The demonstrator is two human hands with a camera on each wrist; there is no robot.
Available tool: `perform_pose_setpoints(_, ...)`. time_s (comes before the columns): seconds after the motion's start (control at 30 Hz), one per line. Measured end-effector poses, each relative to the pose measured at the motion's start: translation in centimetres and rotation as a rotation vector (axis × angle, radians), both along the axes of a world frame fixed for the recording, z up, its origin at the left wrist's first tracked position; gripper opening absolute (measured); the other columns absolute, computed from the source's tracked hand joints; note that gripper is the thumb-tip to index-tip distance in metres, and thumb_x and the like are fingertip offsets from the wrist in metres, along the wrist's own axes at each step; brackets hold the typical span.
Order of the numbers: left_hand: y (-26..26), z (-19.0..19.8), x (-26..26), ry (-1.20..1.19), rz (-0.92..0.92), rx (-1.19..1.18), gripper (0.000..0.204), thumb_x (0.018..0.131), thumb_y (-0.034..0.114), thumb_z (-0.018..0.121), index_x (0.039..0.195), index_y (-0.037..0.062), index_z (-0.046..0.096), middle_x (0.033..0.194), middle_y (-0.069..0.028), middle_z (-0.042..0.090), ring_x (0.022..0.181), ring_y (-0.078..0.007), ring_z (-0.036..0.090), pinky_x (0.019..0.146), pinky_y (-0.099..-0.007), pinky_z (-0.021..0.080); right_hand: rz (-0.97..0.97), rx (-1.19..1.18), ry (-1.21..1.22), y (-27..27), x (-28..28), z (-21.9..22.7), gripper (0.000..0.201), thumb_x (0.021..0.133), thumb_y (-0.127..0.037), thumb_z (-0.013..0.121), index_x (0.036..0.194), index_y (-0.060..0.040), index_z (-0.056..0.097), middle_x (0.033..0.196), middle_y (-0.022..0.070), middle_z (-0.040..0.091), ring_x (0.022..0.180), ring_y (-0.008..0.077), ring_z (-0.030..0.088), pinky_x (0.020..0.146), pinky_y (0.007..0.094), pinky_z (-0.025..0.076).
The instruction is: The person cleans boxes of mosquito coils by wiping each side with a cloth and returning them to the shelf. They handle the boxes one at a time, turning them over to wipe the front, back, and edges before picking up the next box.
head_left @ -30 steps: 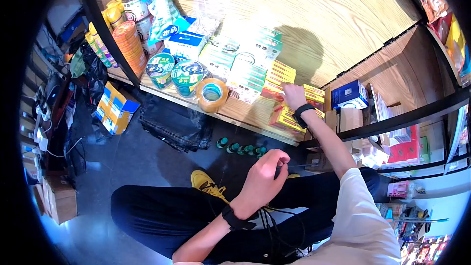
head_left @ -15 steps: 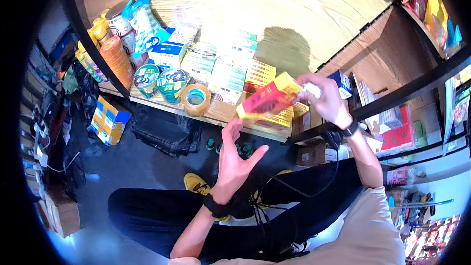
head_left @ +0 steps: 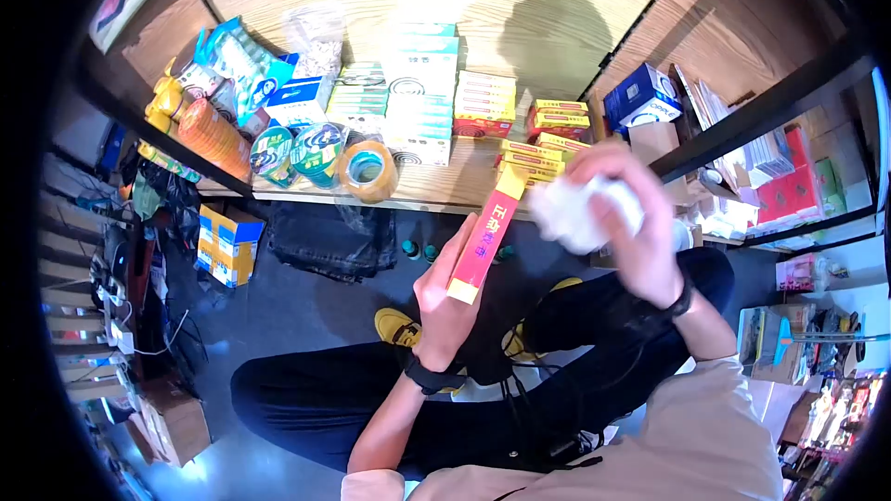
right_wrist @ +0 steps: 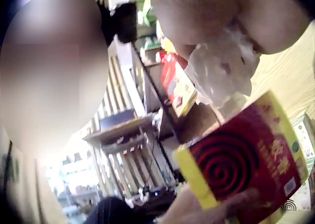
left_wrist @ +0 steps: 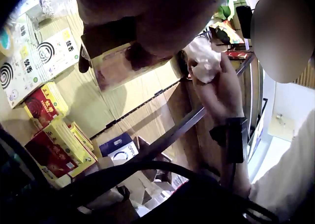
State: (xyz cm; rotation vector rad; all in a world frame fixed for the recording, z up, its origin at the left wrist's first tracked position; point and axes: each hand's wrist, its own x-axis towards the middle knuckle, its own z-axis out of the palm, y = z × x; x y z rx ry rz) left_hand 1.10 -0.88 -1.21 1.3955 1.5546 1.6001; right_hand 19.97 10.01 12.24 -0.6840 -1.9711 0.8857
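In my left hand [head_left: 444,311] is a red and yellow mosquito coil box [head_left: 489,237], gripped upright in front of the shelf with a narrow side facing up. Its broad red face, printed with a dark spiral, shows in the right wrist view on the same box [right_wrist: 236,165]. My right hand [head_left: 645,232], blurred in the head view, holds a crumpled white tissue [head_left: 571,213] just right of the box. More red and yellow boxes [head_left: 484,104] are stacked on the shelf beyond my hands, and a second group [head_left: 534,160] stands near the shelf's front edge.
Green and white boxes [head_left: 419,97], a roll of tape [head_left: 368,172] and green tubs [head_left: 318,153] line the shelf [head_left: 455,190] to the left. A dark metal post [head_left: 742,111] crosses at the right. Black plastic bags [head_left: 329,241] lie on the floor.
My right hand has lifted the mosquito coil box off the shelf, and the left hand now holds it. The right hand has drawn back to the right with the tissue.
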Motion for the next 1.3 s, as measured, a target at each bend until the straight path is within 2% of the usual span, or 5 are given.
perform_pose_setpoints(0.13,-0.1,-0.8,0.4,0.223,-0.150,-0.034,0.056,0.089,0.003,0.072,0.143,0.0039,0.057,0.132,-0.0184,0.068,0.113,-0.0281,0.072,0.089,-0.0356,0.059,0.413,0.131,-0.290,-3.3,-3.6,-3.3,0.026,0.087,-0.011,0.075,0.111,-0.0042,0.068,0.118,0.0130,0.068,0.117,0.0349,0.063,0.106,0.0465,0.047)
perform_pose_setpoints(0.3,-0.8,-1.8,1.2,0.065,-0.115,-0.068,0.025,0.090,0.006,0.073,0.114,0.0005,0.069,0.090,-0.0079,0.074,0.085,-0.0111,0.068,0.076,-0.0305,0.055,0.316,0.522,-0.385,-1.0,-1.7,-5.7,0.039,0.093,-0.023,0.070,0.129,-0.0073,0.068,0.141,0.0108,0.063,0.139,0.0284,0.053,0.120,0.0499,0.036)
perform_pose_setpoints(0.9,-0.5,-0.9,1.8,-0.379,-0.107,-0.204,0.033,0.089,0.000,0.078,0.120,-0.0034,0.066,0.106,-0.0061,0.074,0.095,-0.0115,0.068,0.089,-0.0296,0.055,0.076,0.658,-0.430,5.0,1.4,-4.8,0.027,0.099,-0.020,0.061,0.119,-0.0026,0.063,0.117,0.0118,0.069,0.115,0.0271,0.066,0.105,0.0416,0.049)
perform_pose_setpoints(1.07,-0.9,-1.0,1.0,-0.620,-0.330,-0.257,0.048,0.085,-0.003,0.081,0.127,0.0003,0.059,0.116,-0.0051,0.069,0.105,-0.0127,0.065,0.095,-0.0306,0.054,0.257,-0.816,0.421,3.7,0.5,-5.3,0.050,0.113,-0.039,0.037,0.134,0.0033,0.056,0.119,0.0098,0.068,0.114,0.0173,0.063,0.102,0.0327,0.047)
perform_pose_setpoints(1.3,-0.9,-0.6,-1.0,-1.154,-0.238,-0.329,0.054,0.094,-0.006,0.065,0.143,0.0034,0.045,0.135,-0.0105,0.058,0.126,-0.0216,0.059,0.108,-0.0392,0.049,0.215,-0.375,-0.324,1.4,-0.2,-6.4,0.046,0.113,-0.028,0.040,0.143,0.0055,0.049,0.126,0.0175,0.066,0.117,0.0233,0.063,0.103,0.0331,0.047)
